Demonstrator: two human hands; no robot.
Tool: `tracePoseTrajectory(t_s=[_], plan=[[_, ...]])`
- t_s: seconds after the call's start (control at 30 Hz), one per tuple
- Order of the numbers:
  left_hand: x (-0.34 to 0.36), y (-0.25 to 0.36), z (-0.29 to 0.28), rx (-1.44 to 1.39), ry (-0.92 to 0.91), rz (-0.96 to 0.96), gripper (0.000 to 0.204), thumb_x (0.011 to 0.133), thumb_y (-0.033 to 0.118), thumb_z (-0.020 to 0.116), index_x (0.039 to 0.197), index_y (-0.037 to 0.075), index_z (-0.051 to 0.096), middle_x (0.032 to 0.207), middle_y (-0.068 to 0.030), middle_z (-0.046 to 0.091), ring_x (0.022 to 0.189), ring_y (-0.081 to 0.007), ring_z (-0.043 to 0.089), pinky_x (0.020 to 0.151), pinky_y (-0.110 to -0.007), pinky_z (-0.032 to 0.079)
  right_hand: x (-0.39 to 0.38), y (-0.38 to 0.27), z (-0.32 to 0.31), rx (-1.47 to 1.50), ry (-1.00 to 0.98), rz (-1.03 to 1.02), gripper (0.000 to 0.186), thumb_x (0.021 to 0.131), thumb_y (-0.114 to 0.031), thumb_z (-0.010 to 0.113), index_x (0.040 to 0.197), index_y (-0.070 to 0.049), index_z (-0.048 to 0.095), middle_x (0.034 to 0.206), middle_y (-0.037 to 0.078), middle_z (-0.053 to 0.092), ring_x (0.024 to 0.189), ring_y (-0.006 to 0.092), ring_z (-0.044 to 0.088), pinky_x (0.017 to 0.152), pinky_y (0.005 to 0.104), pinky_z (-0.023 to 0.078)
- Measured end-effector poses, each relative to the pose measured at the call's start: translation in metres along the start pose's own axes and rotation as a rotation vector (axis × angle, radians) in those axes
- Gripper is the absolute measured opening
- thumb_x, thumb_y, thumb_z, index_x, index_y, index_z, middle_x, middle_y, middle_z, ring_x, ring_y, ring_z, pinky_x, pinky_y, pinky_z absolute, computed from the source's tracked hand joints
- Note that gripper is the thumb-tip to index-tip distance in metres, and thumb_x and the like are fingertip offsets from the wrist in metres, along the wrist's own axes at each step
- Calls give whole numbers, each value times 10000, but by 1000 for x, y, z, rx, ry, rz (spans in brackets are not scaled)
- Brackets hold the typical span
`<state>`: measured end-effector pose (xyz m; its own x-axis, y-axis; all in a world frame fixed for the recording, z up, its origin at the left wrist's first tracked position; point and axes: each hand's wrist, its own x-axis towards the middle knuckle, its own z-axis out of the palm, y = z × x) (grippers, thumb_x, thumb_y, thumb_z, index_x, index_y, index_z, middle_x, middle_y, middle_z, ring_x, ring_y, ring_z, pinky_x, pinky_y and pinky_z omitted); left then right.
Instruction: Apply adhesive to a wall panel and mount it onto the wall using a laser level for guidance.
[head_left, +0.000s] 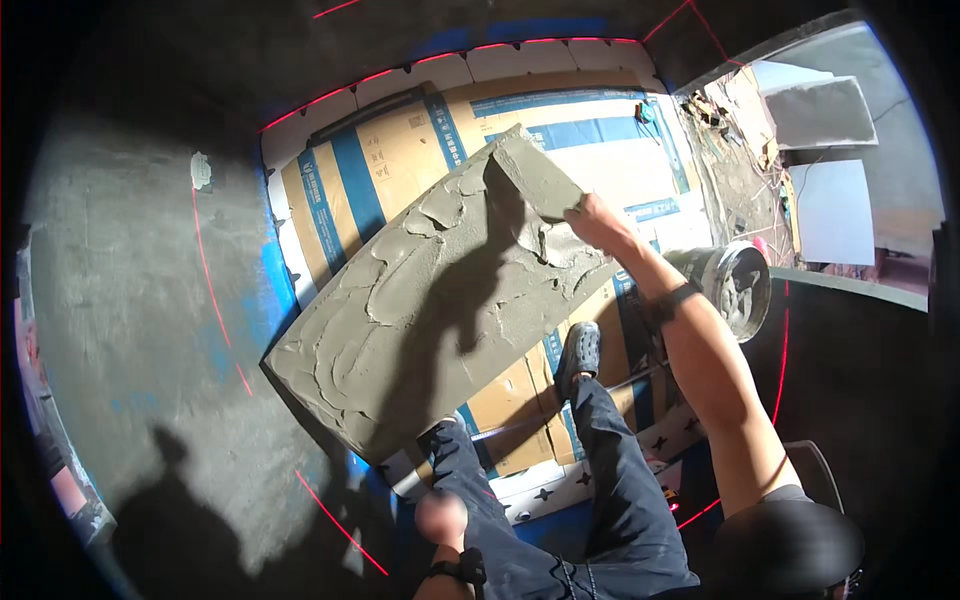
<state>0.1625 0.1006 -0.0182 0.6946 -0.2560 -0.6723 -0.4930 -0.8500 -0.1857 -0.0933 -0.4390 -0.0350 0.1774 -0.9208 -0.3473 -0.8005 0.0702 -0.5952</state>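
One large rectangular tile thickly coated with grey mortar fills the middle of the head view, propped at a slant over flattened brown-and-blue cardboard boxes that cover the floor. The tile's long axis runs diagonally, from its lower end near the person's left knee up to the far corner where the tool works. That far corner points toward the red laser line at the base of the wall. The right hand is closed around the handle of a flat, mortar-smeared trowel whose blade lies against the tile's upper corner. The left hand sits near the tile's lower end, but it is blurred and I cannot tell whether it is open or gripping anything. A mortar-splashed white bucket stands just right of the tile, beyond the right forearm. A dark perforated clog shows below the tile's right edge. As a judgement, the main risk is the tile sliding or tipping off its support if the trowel presses hard at the raised corner. Wet mortar could also slump toward the lower end, leaving uneven cover, since ridges and thin patches already vary across the face.
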Motion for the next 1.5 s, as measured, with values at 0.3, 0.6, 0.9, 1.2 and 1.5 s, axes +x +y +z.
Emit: tracePoseTrajectory(t_s=[0.3, 0.6, 0.9, 1.2, 1.5], plan=[[-2, 8, -8, 12, -7, -54, 317, 855, 268, 629, 962, -26, 682, 1078, -216, 681, 1030, -409, 670, 929, -488, 529, -29, -30, -33, -138, -287, 365, 409, 929, -270, 566, 884, 125, 660, 651, 185, 657, 554, 295, 679, 475, 424, 537], [-4, 15, -9, 19, -2, -84, 331, 848, 269, 636, 1017, -7, 707, 1126, -199, 685, 1062, -402, 667, 958, -485, 516, 57, -33, -26, -78, -319, 284, 406, 892, -317, 624, 717, 49, 610, 543, 93, 556, 485, 218, 588, 448, 397, 462], [-3, 27, -13, 45, -11, -107, 323, 843, 276, 639, 1005, 7, 714, 1119, -180, 686, 1061, -386, 669, 960, -486, 509, 44, -89, 64, 27, -467, 215, 396, 881, -304, 600, 855, 86, 664, 726, 198, 690, 589, 312, 697, 521, 451, 561], [-2, 20, -7, 35, 43, -60, 318, 839, 265, 639, 981, -9, 715, 1074, -215, 689, 1031, -410, 675, 916, -494, 531, 43, -36, -23, 118, -268, 319, 384, 942, -327, 638, 796, 28, 638, 576, 99, 554, 452, 223, 581, 398, 396, 461], [-4, 28, -16, 51, -24, -113, 353, 853, 292, 624, 1021, -6, 714, 1112, -201, 685, 1065, -403, 671, 945, -499, 522, 56, -104, 61, 88, -506, 212, 413, 900, -367, 649, 847, 42, 646, 659, 110, 617, 559, 210, 613, 477, 377, 507]])
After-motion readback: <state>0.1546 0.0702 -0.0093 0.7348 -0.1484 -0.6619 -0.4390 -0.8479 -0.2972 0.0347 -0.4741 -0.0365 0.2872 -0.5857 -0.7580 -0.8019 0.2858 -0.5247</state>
